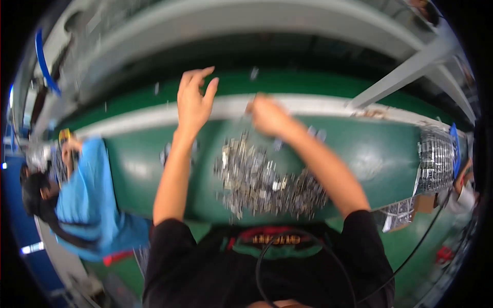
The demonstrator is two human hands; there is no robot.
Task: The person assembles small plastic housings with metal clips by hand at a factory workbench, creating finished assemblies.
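My left hand [194, 100] is raised over the white rail [318, 104] beyond the table, its fingers and thumb apart with nothing between them. To its right, my right hand [268, 114] is at the rail's near edge, fingers curled in. Motion blur smears its fingertips, and I cannot make out what they hold. Nearer to me, a loose heap of small shiny metal parts [249, 172] spreads over the green tabletop [382, 149]. A few small parts [318, 134] lie apart from the heap by my right forearm; other parts [165, 154] lie beside my left forearm.
Past the rail runs a green strip [308, 82] with a few small parts [254, 73] on it. A grey metal post [400, 72] slants up at the right. Stacked silvery parts [435, 159] stand at the right end. A person in blue [92, 200] works at the left.
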